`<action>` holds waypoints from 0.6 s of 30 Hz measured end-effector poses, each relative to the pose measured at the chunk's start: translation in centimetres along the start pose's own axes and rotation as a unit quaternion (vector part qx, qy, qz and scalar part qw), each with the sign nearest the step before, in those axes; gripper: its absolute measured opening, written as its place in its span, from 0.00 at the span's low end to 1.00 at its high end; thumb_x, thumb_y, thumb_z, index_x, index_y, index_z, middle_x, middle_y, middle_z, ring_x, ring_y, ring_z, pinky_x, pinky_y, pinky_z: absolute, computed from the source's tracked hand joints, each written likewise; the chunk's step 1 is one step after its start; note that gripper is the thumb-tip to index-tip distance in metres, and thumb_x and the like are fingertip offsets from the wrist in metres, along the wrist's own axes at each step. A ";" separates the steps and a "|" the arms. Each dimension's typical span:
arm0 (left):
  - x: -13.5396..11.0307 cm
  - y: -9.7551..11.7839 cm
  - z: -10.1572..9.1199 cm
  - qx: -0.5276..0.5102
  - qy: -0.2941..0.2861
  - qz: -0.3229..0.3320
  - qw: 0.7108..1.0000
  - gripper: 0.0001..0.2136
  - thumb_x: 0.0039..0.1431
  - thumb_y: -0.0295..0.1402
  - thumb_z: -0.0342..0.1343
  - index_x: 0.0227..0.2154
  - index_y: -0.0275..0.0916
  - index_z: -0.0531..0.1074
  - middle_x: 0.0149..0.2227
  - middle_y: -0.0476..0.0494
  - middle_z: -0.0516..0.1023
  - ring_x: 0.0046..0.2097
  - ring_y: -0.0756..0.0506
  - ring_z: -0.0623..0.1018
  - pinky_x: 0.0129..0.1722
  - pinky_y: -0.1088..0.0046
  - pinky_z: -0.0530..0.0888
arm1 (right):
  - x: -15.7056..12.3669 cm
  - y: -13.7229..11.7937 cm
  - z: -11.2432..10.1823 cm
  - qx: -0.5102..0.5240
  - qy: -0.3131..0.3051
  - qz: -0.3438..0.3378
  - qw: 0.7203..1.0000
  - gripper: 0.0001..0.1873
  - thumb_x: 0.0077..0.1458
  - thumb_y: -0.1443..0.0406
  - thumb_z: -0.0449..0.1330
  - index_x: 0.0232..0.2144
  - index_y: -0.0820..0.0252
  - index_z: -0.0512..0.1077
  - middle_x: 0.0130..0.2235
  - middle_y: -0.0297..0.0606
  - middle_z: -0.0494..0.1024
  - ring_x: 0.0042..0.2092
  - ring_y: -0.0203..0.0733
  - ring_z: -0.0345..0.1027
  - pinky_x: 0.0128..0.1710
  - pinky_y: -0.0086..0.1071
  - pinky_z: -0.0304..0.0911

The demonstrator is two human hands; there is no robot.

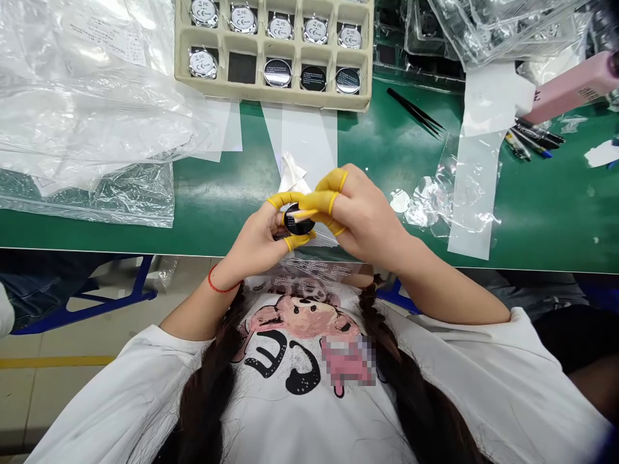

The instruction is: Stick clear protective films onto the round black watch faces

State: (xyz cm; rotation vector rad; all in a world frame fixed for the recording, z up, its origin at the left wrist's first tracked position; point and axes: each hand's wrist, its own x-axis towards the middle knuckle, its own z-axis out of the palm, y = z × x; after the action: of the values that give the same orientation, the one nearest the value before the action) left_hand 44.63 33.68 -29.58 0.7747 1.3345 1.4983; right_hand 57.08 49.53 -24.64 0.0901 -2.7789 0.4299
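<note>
A small round black disc (297,222) is held over the near edge of the green table (227,187). My left hand (264,238), with yellow finger cots on thumb and forefinger, pinches the disc from the left. My right hand (360,209), also in yellow finger cots, presses its fingertips onto the top of the disc; a pale strip lies under those fingers. A white cloth or paper (291,173) lies just beyond my hands.
A beige compartment tray (273,93) with several round discs stands at the back. Clear plastic bags (82,96) pile at the left. Black tweezers (416,113), peeled film pieces (438,196), white liner strips (471,187), pens (532,138) and a pink box (575,84) lie at the right.
</note>
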 end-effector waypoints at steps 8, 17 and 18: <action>0.2 0.3 -0.1 -0.015 0.004 -0.028 0.999 0.32 0.45 0.32 0.76 0.52 0.38 0.67 0.38 0.47 0.82 0.38 0.50 0.82 0.38 0.78 0.77 | -2.8 -0.4 0.8 -0.094 0.085 -0.077 0.989 0.12 0.69 0.70 0.49 0.43 0.54 0.72 0.41 0.39 0.73 0.47 0.44 0.63 0.44 0.39 0.60; 0.0 0.6 0.0 -0.031 0.017 -0.052 0.998 0.30 0.47 0.30 0.74 0.51 0.40 0.66 0.35 0.50 0.81 0.36 0.49 0.83 0.38 0.76 0.79 | -4.5 0.3 0.9 0.073 0.120 0.048 0.989 0.10 0.71 0.63 0.51 0.50 0.50 0.70 0.41 0.37 0.78 0.42 0.41 0.71 0.42 0.38 0.67; -0.1 0.8 0.1 -0.028 0.017 -0.057 0.998 0.29 0.50 0.30 0.72 0.52 0.40 0.65 0.35 0.50 0.81 0.37 0.49 0.84 0.39 0.75 0.79 | -4.9 1.3 0.7 0.103 0.136 0.117 0.978 0.12 0.71 0.59 0.52 0.53 0.50 0.68 0.44 0.38 0.78 0.43 0.42 0.72 0.42 0.39 0.69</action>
State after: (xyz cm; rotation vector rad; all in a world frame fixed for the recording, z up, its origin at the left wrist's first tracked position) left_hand 44.56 33.68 -28.82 0.6281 1.3336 1.4578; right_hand 61.35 50.60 -27.24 -0.2346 -2.4759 0.7298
